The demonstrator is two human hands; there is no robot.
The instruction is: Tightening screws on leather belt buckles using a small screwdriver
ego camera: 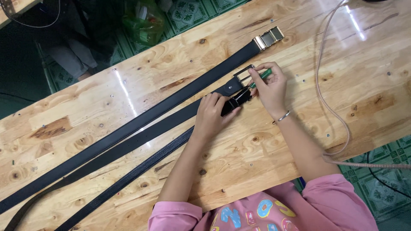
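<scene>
The right hand (270,87) is closed in a pinch on a thin green-handled tool (262,76), likely a small screwdriver, its tip aimed down-left into the end of a black belt (233,102). The left hand (212,113) lies flat and closed over that same belt just behind the end, fingers curled over the strap and pinning it to the wooden table (299,141). So both hands meet at 1 spot: the belt tip, which sits right beside a silver frame buckle (244,72).

To do this step well, I judge that the left hand should keep its weight close to the tool tip, since a strap that slides under pressure would let the tip skate off and scratch the leather. The tool looks best held low and nearly in line with the belt, with the force coming from a turn of the fingers, not a push from the arm.

Further out, 3 dark belts run diagonally across the table toward the lower left: the held one, a textured belt (141,167) nearest the person, and a long smooth belt (141,117) that ends in a gold clamp buckle (268,38) at the upper right. A thin pale cord (325,102) loops along the right side, well apart from the work.
</scene>
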